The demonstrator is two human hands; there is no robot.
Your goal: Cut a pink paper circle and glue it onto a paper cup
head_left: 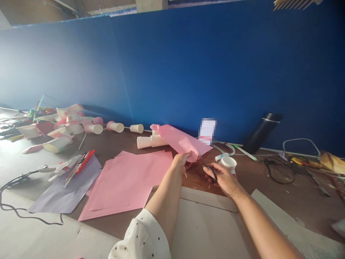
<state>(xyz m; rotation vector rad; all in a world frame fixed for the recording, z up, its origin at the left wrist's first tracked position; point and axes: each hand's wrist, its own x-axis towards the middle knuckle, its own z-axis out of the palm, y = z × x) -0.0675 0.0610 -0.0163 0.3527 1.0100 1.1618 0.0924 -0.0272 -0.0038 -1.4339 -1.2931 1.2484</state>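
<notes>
Nested white cups [152,141] near pink paper [179,137]

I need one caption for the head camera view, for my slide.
The left hand steadies pink paper as the right hand holds scissors against it, before a blue panel.

No text, label, brand, number or sign could be read. A white card [207,128] against the blue wall [172,72] was blurred into squares, with a reddish band across its lower part, and nothing on it was legible. A pale sheet [285,219] at the lower right bore faint greyish marks near its bottom edge, too smeared to tell whether they were writing.
</notes>
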